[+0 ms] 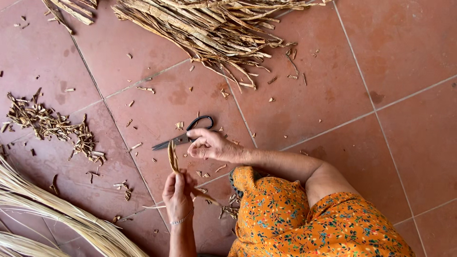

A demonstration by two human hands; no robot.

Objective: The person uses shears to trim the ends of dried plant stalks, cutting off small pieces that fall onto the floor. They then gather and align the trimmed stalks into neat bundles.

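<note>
A floor [404, 57] of large reddish-brown tiles fills the view, crossed by pale grout lines. At the top lies a big heap of dried flat leaf strips [209, 26], its ragged ends fanning down toward the middle of the floor, with a smaller bunch [71, 9] off to its left at the upper edge. Across the lower left corner sweeps a thick bundle of pale straw-coloured reeds [52, 214], curving from the left edge down to the bottom. The person's lap, in orange cloth with a small flower print [295, 219], takes up the lower right of centre. At the left sits a loose pile of short brown trimmings [52, 126] (more of them are scattered singly over the tiles).

The right hand [209, 145] reaches out over the floor and rests on a pair of black-handled scissors [183, 136], fingers curled at the handle loop; whether they have closed round it I cannot tell. The scissors lie flat, blades pointing left. The left hand [178, 192], with a thin bracelet at the wrist, is clenched on a short folded strip of dried leaf [172, 157], which stands up from the fingers just below the scissor blades.
</note>
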